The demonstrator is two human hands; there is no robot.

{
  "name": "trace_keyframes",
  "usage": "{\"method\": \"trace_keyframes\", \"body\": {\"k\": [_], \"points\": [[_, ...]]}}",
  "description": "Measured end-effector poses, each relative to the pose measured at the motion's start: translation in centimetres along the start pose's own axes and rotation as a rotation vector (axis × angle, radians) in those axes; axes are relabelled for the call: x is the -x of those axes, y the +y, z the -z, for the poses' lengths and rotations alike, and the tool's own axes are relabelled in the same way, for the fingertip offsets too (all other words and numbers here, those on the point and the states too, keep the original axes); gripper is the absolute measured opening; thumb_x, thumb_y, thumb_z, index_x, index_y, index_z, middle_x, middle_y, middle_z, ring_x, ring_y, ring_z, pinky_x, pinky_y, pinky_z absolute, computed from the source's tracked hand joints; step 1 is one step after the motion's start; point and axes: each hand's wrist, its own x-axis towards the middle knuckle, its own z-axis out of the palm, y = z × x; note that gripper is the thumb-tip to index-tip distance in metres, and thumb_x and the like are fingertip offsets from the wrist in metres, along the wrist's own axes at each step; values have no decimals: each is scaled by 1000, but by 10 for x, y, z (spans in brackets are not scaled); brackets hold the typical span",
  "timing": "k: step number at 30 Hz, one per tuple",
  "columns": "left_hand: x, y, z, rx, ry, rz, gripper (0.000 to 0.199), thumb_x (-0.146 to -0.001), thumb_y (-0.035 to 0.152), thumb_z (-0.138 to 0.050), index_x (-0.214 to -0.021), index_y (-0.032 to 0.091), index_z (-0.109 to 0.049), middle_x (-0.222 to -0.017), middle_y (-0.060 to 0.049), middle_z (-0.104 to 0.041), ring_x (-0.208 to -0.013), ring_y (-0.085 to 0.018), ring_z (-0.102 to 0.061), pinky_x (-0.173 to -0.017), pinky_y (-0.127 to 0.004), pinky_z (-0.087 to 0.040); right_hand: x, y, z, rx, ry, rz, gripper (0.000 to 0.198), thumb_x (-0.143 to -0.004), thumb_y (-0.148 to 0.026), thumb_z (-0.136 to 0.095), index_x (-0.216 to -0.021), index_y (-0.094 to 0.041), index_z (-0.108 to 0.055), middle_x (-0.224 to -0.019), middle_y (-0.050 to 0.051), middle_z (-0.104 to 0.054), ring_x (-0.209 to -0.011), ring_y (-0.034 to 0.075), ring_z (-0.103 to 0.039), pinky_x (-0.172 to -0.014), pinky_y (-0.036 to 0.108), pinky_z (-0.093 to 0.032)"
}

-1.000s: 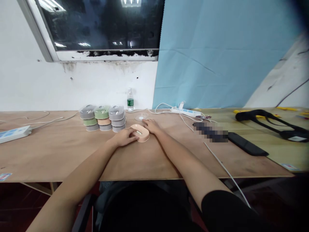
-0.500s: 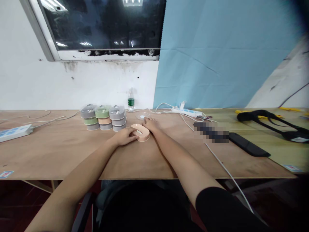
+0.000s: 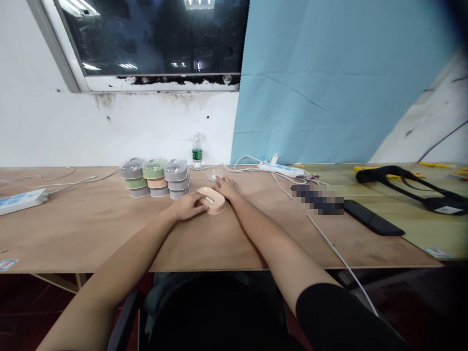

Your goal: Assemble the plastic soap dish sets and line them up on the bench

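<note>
My left hand (image 3: 190, 205) holds a peach oval box (image 3: 216, 202) flat on the wooden table, its thumb at the near side and its fingers over the left rim. The box has no lid on it, and a slot shows in its middle. Just beyond it lies a round clear lid (image 3: 209, 174). My right hand (image 3: 227, 187) rests palm down to the right of the box, fingers spread, with a fingertip at the lid's near edge. Whether that fingertip touches the lid I cannot tell.
Left of my hands stand stacks of lidded grey, green and peach boxes (image 3: 176, 183). A water bottle (image 3: 197, 153) is by the wall. Power strips (image 3: 281, 169) and white cables lie at both sides. To the right are a black case (image 3: 373, 218) and a black strap-like frame (image 3: 420, 197).
The head view has turned very slightly to the right. Both hands, the peach box and the clear lid keep nearly the same places.
</note>
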Motion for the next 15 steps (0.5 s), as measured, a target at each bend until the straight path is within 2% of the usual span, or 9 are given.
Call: {"method": "trace_keyframes", "body": {"k": [4,7,9,11,12,15], "points": [[0,-2,0,-10,1,-12,54,-86,52,-52,-129,18,-53,-115,-11,-61,-101,-24,-58,-88,-36,-45,4,-1,1,-27,94,17,67,-85,-48,-51,-146,-28,-32,-137,15,-46,-120,34,-46,-98,47,-36],[1,-6,-1,-32,-12,-1,61,-81,57,-57,-128,19,-54,-123,-12,-58,-111,-27,-55,-96,-39,-42,18,0,5,-167,240,127,60,-91,-41,-43,-147,-21,-31,-132,14,-52,-119,28,-49,-100,40,-37],[2,-8,-3,-67,-25,26,68,-76,61,-60,-129,19,-53,-132,-14,-52,-121,-31,-49,-101,-42,-38,36,3,9,-311,283,222,55,-96,-40,-32,-147,-19,-30,-131,13,-54,-119,23,-50,-102,37,-37],[3,-8,-6,-88,-33,74,77,-73,65,-61,-133,19,-49,-141,-16,-42,-127,-35,-44,-103,-45,-37,57,7,14,-395,214,342,56,-96,-45,-32,-147,-20,-30,-134,11,-52,-122,21,-49,-103,37,-37],[4,-8,-7,-88,-33,98,82,-71,67,-61,-136,19,-45,-144,-17,-38,-128,-37,-43,-102,-46,-38,67,8,16,-394,138,422,59,-93,-49,-40,-145,-21,-33,-138,11,-49,-125,22,-47,-104,38,-37],[4,-8,-10,-65,-21,132,96,-69,71,-61,-144,19,-31,-148,-19,-30,-129,-38,-42,-100,-47,-40,87,7,21,-348,-24,544,60,-80,-53,-62,-132,-23,-54,-146,11,-40,-133,26,-40,-106,39,-36]]}}
